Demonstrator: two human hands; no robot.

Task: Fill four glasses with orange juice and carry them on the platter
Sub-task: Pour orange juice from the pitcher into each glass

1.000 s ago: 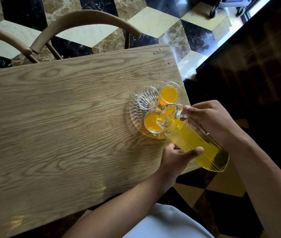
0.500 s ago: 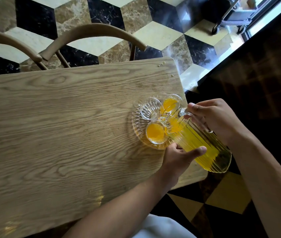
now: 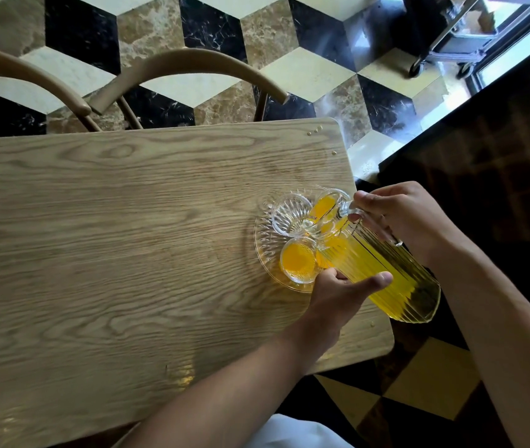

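My right hand (image 3: 409,218) grips the pitcher (image 3: 383,270) handle, left hand (image 3: 341,292) cradles its body; I'd tilt slowly over the 1 empty glass (image 3: 291,215), keeping the spout centred

ribbed pitcher (image 3: 383,273) of juice tilts over glasses on clear platter (image 3: 265,250); near glass (image 3: 299,260) full.
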